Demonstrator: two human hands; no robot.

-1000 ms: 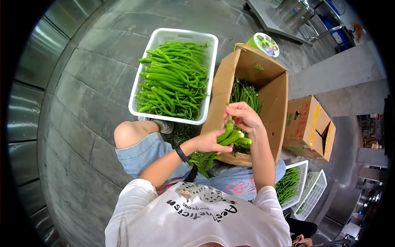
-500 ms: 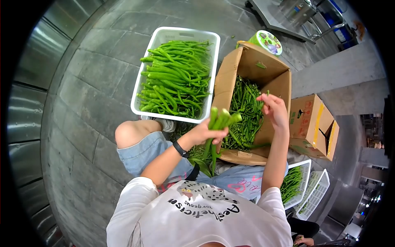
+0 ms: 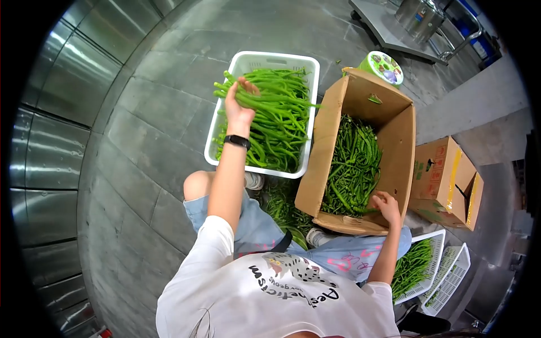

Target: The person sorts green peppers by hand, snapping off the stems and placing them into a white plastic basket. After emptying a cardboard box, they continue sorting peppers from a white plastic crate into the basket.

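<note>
My left hand (image 3: pixel 241 104), wearing a black wristband, is over the white plastic basket (image 3: pixel 311 132). Its fingers curl around a bunch of long green chili peppers (image 3: pixel 270 101), which lies across the pile of peppers (image 3: pixel 276 143) in the basket. At the near right of the open cardboard box (image 3: pixel 399 143) is my right hand (image 3: pixel 387 207), fingers apart and slightly bent, just above the green peppers (image 3: pixel 350 174) inside. I see nothing held in it. Its fingertips are close to one pepper at the box's near end.
Green scraps (image 3: pixel 282 205) lie on the floor between my legs. A second cardboard box (image 3: pixel 431 174) with yellow tape stands on the right. Behind the open box is a green-and-white tub (image 3: pixel 384 66). More white baskets (image 3: pixel 451 281), one with peppers, sit at lower right.
My left hand has carried its bunch of peppers from in front of my lap to the basket. The right hand has come down toward the box's near end. The view has shifted.
</note>
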